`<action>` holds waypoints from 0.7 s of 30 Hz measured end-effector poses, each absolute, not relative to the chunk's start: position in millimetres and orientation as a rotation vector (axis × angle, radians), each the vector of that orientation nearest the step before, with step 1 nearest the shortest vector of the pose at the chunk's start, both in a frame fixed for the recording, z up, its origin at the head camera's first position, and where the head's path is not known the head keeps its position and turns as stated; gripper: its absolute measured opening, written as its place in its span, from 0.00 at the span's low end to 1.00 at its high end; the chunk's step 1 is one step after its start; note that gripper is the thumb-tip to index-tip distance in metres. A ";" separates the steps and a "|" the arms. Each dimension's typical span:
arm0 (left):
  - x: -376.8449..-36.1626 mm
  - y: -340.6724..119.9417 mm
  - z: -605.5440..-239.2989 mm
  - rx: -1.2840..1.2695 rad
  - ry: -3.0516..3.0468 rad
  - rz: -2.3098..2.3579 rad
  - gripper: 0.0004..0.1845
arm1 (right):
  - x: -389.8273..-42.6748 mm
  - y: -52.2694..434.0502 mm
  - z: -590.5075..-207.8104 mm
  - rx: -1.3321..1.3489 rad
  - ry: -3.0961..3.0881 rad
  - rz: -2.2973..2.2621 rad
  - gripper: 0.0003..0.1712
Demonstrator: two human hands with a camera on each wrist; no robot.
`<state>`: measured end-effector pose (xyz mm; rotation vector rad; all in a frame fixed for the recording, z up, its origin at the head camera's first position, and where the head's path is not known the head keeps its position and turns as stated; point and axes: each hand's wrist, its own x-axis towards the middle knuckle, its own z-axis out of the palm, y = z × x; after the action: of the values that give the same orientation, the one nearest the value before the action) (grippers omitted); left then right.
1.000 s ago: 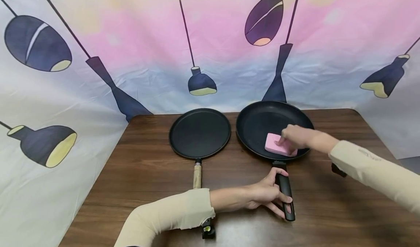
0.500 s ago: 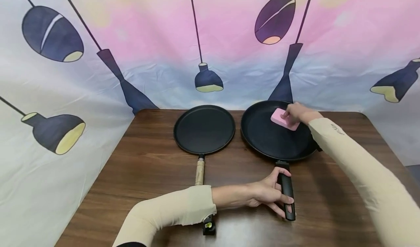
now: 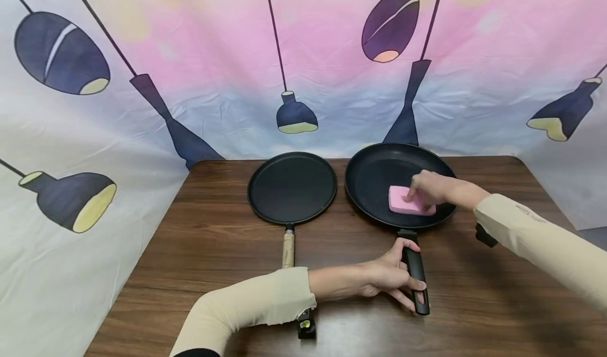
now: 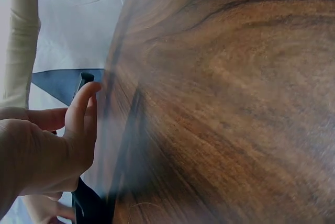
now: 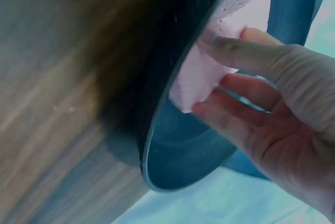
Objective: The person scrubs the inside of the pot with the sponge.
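Note:
A black frying pan [image 3: 367, 178] sits at the back right of the wooden table [image 3: 213, 251]. A pink sponge [image 3: 408, 203] lies inside it, toward the near right side. My right hand [image 3: 419, 191] holds the sponge against the pan floor. In the right wrist view the thumb and fingers [image 5: 246, 56] pinch the sponge [image 5: 209, 67] just inside the pan rim [image 5: 167, 114]. My left hand [image 3: 403, 273] grips the pan's black handle [image 3: 418, 288], thumb on top and fingers curled across it. The left wrist view shows that hand [image 4: 63, 140] beside the dark handle [image 4: 86, 205].
A flat black griddle pan [image 3: 291, 187] with a wooden handle [image 3: 287, 251] lies left of the frying pan, almost touching it. A printed backdrop with lamp shapes [image 3: 294, 116] hangs behind and to the left of the table.
The right hand slid the sponge from the near part of the pan to the far rim, then back toward the near right. The left hand kept its grip on the handle.

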<state>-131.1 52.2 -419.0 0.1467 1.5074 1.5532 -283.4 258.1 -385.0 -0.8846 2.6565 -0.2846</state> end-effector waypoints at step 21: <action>-130.8 52.9 -419.7 0.137 1.545 1.520 0.31 | -282.1 282.5 -381.8 -0.689 2.623 -0.300 0.28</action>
<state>-130.8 52.9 -419.7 0.1374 1.5445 1.5198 -282.1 282.5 -381.8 -0.6891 2.6229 -0.3001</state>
